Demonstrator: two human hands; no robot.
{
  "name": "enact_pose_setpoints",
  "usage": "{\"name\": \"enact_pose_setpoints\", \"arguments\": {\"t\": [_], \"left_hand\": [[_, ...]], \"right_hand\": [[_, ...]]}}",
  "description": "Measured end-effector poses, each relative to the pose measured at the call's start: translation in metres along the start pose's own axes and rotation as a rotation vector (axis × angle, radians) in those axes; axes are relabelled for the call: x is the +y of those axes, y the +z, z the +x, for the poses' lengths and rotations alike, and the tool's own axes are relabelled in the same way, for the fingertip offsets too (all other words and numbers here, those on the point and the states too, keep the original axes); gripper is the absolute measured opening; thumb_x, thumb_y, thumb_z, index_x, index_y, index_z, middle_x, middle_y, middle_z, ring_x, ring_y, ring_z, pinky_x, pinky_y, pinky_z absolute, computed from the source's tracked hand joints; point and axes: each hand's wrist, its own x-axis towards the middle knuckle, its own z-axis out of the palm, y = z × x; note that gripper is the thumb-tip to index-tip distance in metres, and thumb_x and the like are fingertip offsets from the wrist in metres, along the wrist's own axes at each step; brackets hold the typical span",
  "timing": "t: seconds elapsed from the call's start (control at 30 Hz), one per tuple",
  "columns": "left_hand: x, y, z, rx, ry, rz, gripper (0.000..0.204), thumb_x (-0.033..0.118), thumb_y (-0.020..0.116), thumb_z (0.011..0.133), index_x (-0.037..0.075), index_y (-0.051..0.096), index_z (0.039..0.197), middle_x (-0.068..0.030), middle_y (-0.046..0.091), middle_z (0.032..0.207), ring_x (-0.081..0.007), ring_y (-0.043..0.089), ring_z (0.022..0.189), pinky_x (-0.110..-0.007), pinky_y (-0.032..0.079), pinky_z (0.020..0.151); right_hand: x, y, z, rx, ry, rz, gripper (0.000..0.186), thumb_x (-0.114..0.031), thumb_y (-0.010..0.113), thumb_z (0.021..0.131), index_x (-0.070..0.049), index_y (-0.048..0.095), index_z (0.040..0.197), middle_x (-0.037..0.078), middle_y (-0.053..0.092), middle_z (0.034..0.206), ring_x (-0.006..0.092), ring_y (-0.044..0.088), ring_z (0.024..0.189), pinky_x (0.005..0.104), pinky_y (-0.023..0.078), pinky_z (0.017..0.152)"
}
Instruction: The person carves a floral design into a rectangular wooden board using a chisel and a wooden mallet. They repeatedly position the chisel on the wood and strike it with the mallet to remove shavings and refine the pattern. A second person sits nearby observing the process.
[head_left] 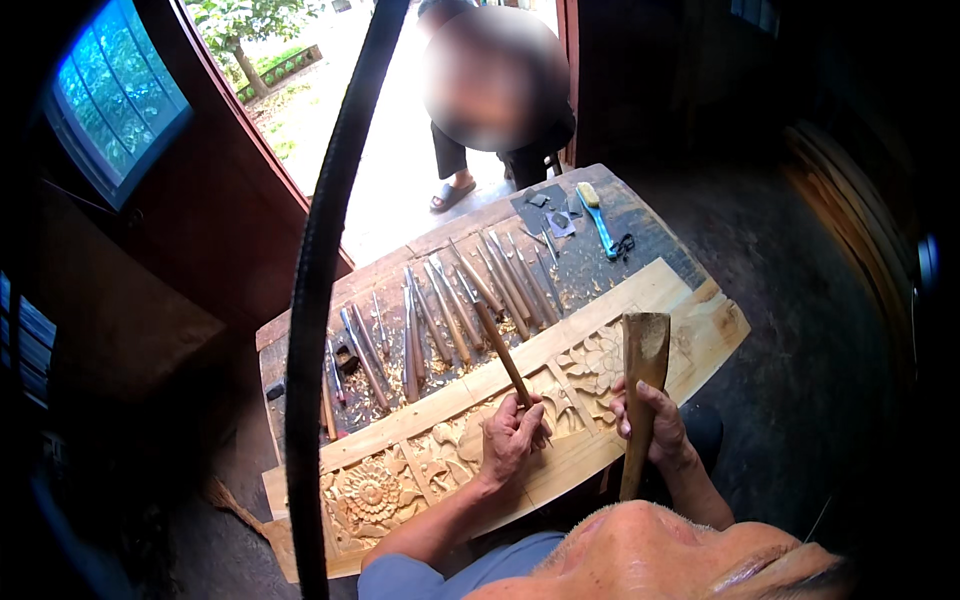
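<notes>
The left hand [512,440] has its grip closed around a chisel [507,355], slanted over the carved board [432,462], which lies along the tabletop's [662,240] near side. The right hand [668,432] has its grip wrapped around a mallet [645,365]. Beyond the board, other tools [449,312] lie in a row among shavings [403,352], near a brush [598,220].

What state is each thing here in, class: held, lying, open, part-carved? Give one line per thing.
Chisel: held tilted in the left hand
Mallet: held in the right hand, wide end up
Board: partly carved, plain at its right end
Tools: lying in a rough row
Brush: lying on the table
Doorway: open
</notes>
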Motion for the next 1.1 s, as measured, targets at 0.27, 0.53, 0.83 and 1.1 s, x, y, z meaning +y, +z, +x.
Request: {"name": "enact_pose_setpoints", "arguments": {"t": [0.27, 0.53, 0.83, 1.1], "left_hand": [[-0.0002, -0.0015, 0.0005, 0.002, 0.013, 0.034, 0.023, 0.022, 0.059, 0.107, 0.004, 0.057, 0.121, -0.0045, 0.068, 0.074, -0.0057, 0.057, 0.056, -0.021, 0.044, 0.050], [0.0038, -0.0006, 0.0008, 0.003, -0.010, 0.031, 0.023, 0.020, 0.061, 0.106, 0.002, 0.059, 0.120, -0.0030, 0.067, 0.073, -0.0063, 0.059, 0.060, -0.022, 0.047, 0.054], [0.0003, 0.0009, 0.0007, 0.002, 0.026, 0.008, 0.021, 0.016, 0.059, 0.107, 0.002, 0.057, 0.121, -0.0044, 0.066, 0.071, -0.0043, 0.051, 0.052, -0.021, 0.039, 0.047], [0.0012, -0.0002, -0.0006, 0.007, 0.004, 0.034, 0.022, 0.020, 0.061, 0.106, 0.001, 0.059, 0.119, -0.0029, 0.067, 0.074, -0.0060, 0.058, 0.060, -0.022, 0.047, 0.054]], "right_hand": [[-0.0011, 0.0037, -0.0010, 0.010, -0.007, 0.005, 0.042, -0.040, 0.062, 0.100, -0.003, 0.059, 0.118, 0.009, 0.064, 0.085, 0.0134, 0.060, 0.061, 0.0248, 0.051, 0.056], [-0.0020, 0.0069, -0.0012, 0.031, 0.007, 0.029, 0.036, -0.035, 0.059, 0.101, -0.002, 0.061, 0.116, 0.009, 0.064, 0.085, 0.0149, 0.059, 0.062, 0.0260, 0.048, 0.055], [-0.0001, 0.0031, -0.0010, 0.038, -0.002, -0.024, 0.044, -0.043, 0.063, 0.100, -0.003, 0.059, 0.120, 0.008, 0.065, 0.086, 0.0125, 0.061, 0.061, 0.0240, 0.051, 0.057], [0.0008, -0.0003, -0.0018, 0.024, -0.018, -0.031, 0.046, -0.043, 0.062, 0.101, -0.002, 0.058, 0.122, 0.008, 0.065, 0.086, 0.0121, 0.061, 0.061, 0.0236, 0.051, 0.057]]}}
